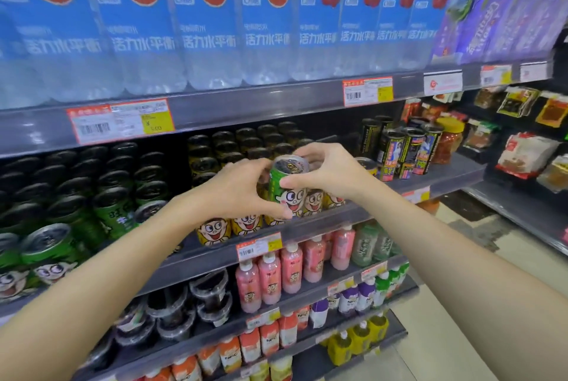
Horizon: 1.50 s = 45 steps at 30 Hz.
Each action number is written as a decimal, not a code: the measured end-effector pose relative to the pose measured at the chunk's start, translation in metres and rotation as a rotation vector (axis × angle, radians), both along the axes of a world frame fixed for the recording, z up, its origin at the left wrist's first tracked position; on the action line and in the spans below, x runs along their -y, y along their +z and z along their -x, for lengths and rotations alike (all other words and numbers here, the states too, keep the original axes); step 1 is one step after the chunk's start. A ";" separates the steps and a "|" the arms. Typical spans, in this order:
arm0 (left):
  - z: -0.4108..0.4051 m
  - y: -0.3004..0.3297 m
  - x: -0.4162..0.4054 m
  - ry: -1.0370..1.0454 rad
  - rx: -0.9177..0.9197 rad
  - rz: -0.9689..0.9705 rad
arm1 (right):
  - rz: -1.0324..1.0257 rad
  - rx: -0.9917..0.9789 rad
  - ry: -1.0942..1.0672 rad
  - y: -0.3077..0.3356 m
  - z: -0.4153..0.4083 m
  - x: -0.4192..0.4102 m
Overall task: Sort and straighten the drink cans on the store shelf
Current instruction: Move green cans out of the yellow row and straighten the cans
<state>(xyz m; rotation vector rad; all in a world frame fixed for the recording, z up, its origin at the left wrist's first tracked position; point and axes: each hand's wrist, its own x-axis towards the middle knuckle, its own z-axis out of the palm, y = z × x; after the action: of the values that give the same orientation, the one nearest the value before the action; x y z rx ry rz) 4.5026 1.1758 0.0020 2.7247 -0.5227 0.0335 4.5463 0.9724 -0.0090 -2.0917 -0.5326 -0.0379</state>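
A green drink can with a cartoon face and a silver top is tilted above the yellow cans in the middle of the can shelf. My left hand grips its left side and my right hand grips its top and right side. More green cans stand in rows at the left of the same shelf. Yellow cans with the same cartoon face fill the rows behind and under my hands, partly hidden by them.
Black tall cans stand at the right end of the shelf. Blue-labelled water bottles fill the shelf above. Pink bottles, black tubs and pouches sit on lower shelves. Snack packets line a rack to the right.
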 end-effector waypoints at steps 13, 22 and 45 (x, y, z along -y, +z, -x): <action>0.088 -0.004 -0.141 0.330 0.040 0.256 | 0.063 -0.068 0.376 0.020 0.051 -0.148; 0.103 -0.021 -0.218 0.482 0.002 0.065 | 0.184 -0.046 0.381 -0.018 0.049 -0.255; 0.059 -0.076 -0.240 0.597 -0.012 -0.042 | 0.734 0.115 0.076 -0.042 0.070 -0.286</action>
<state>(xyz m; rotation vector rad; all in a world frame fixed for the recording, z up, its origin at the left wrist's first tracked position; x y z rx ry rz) 4.4440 1.4163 -0.0737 2.8152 0.3087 0.1586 4.4766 1.2583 -0.0507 -2.7906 -0.7772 0.0958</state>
